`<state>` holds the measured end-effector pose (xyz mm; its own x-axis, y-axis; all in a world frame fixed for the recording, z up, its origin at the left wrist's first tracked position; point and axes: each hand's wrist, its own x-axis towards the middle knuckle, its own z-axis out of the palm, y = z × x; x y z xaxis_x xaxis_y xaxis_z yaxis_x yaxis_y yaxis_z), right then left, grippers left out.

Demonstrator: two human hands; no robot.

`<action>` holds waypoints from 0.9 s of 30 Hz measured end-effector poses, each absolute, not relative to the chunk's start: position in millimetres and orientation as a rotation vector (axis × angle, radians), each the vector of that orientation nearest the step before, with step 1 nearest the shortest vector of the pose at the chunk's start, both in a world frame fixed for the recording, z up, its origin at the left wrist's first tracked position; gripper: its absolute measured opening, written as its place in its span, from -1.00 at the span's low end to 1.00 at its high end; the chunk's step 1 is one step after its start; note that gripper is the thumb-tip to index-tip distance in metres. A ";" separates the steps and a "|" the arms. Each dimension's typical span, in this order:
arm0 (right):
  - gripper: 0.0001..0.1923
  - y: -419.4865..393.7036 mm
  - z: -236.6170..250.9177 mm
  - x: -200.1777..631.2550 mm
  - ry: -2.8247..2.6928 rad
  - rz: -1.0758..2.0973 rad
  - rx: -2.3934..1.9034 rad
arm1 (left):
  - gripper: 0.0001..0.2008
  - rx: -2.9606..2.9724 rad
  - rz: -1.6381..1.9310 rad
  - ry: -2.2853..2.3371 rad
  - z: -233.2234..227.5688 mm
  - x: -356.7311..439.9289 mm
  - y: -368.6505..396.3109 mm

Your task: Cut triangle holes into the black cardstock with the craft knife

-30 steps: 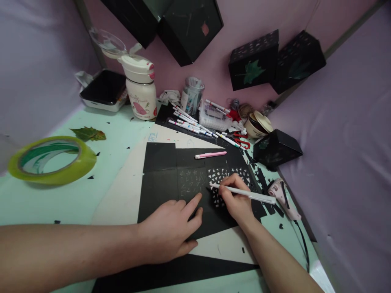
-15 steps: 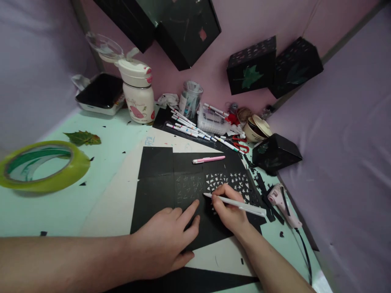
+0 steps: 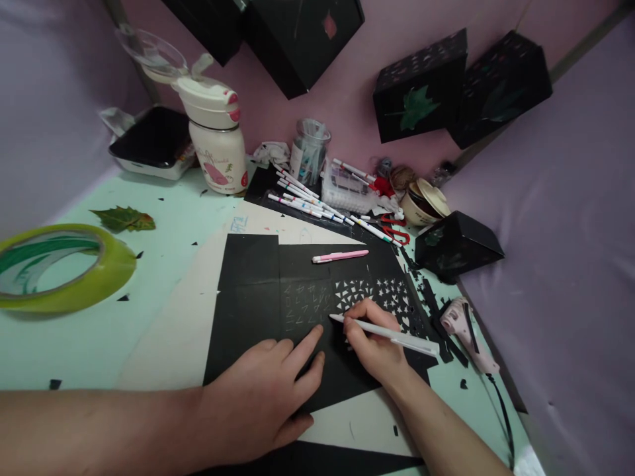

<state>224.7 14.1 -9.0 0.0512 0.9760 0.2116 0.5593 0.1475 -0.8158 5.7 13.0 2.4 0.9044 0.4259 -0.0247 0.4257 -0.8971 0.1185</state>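
A sheet of black card (image 3: 248, 317) with fold lines lies in front of me. Faint pencil-like shapes mark its middle panel, and small triangles, stars and hearts are cut through the panel at right. My left hand (image 3: 270, 390) rests on the card with fingers stretched out, the index fingertip just below the drawn shapes. In my right hand (image 3: 374, 340) a white pen (image 3: 397, 335) is gripped between thumb and fingers. Its tip meets or nearly meets the card by the right edge of the drawn shapes. A pink pen (image 3: 340, 256) lies on the card's upper part.
A roll of yellow-green tape (image 3: 116, 271) and a leaf (image 3: 124, 219) lie left. Behind stand a white bottle (image 3: 218, 155), a jar (image 3: 310, 155), markers (image 3: 317, 208) and red-handled scissors (image 3: 397, 233). Right are a black box (image 3: 456, 244) and a pink corded tool (image 3: 466, 330). Black boxes (image 3: 421, 92) hang above.
The view has shifted slightly, so the background sits a little differently. Both hands stay almost where they were, the white pen still in my right hand.
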 end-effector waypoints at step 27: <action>-0.81 13.5 -11.3 228.2 -1.632 0.680 -1.463 | -0.40 2.923 -0.076 0.692 8.0 8.5 13.4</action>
<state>228.2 13.5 -11.3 0.0129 0.9756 0.2190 0.5318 0.1788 -0.8278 8.5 13.4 8.0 0.8932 0.4424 -0.0807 0.4494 -0.8851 0.1213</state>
